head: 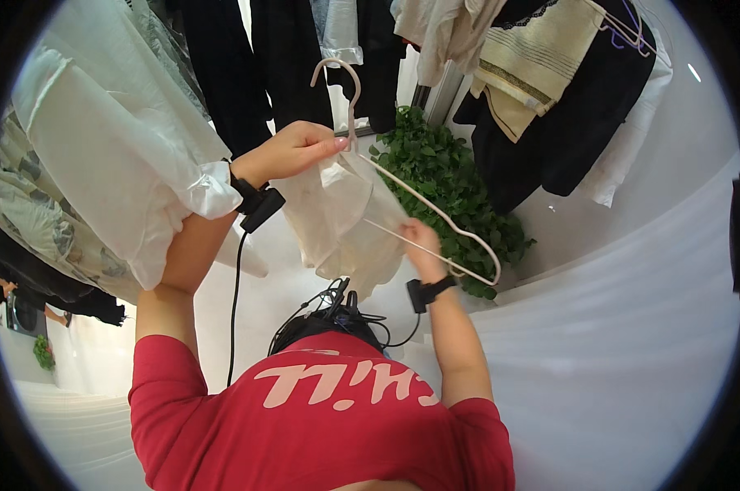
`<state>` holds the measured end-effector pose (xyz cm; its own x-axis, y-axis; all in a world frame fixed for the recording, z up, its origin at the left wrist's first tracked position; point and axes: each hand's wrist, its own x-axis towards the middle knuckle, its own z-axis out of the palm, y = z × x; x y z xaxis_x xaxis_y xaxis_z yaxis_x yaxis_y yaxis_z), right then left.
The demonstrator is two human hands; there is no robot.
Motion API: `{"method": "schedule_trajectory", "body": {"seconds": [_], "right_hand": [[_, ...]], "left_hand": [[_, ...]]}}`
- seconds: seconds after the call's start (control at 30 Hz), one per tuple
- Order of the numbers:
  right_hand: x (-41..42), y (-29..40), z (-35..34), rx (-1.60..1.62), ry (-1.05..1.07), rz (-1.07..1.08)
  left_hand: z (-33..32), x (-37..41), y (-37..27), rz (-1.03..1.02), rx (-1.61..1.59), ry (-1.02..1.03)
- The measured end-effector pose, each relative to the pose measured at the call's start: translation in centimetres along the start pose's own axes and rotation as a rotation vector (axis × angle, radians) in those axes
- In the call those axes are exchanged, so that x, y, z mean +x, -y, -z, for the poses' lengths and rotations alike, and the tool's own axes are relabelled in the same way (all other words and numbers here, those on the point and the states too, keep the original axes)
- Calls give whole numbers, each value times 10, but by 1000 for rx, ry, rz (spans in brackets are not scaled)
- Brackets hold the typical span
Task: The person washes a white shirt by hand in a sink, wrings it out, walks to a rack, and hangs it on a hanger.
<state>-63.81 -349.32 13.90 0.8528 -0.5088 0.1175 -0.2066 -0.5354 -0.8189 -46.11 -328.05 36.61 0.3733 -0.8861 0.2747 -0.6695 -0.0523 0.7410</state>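
My left hand (293, 151) is closed on the neck of a pale pink clothes hanger (428, 208), just below its hook, together with the top of a cream, thin garment (339, 215). The garment hangs down on the left part of the hanger, while the hanger's right arm is bare. Beside the garment's right edge, my right hand (422, 242) grips its cloth near the hanger's lower bar; this hand is slightly blurred, and its fingertips are partly hidden. A white garment (112, 141) hangs at the left, its edge against my left forearm.
Dark trousers (222, 67) and other clothes hang ahead. Leafy green plants (443, 178) stand beyond my right hand. At the upper right hang a cream knit piece (523, 67) and a black garment (591, 116). A white curtain (603, 350) is on the right. Cables run from both wristbands.
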Motion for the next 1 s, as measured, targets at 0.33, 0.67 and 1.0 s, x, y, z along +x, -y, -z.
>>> {"method": "schedule_trajectory", "body": {"seconds": [0.33, 0.67, 1.0], "right_hand": [[42, 47, 156, 238, -221, 188], [12, 150, 151, -262, -119, 553], [13, 139, 175, -130, -194, 552]], "left_hand": [[5, -6, 23, -127, 411, 133], [8, 6, 20, -178, 333, -250], [47, -4, 39, -352, 167, -540]]}}
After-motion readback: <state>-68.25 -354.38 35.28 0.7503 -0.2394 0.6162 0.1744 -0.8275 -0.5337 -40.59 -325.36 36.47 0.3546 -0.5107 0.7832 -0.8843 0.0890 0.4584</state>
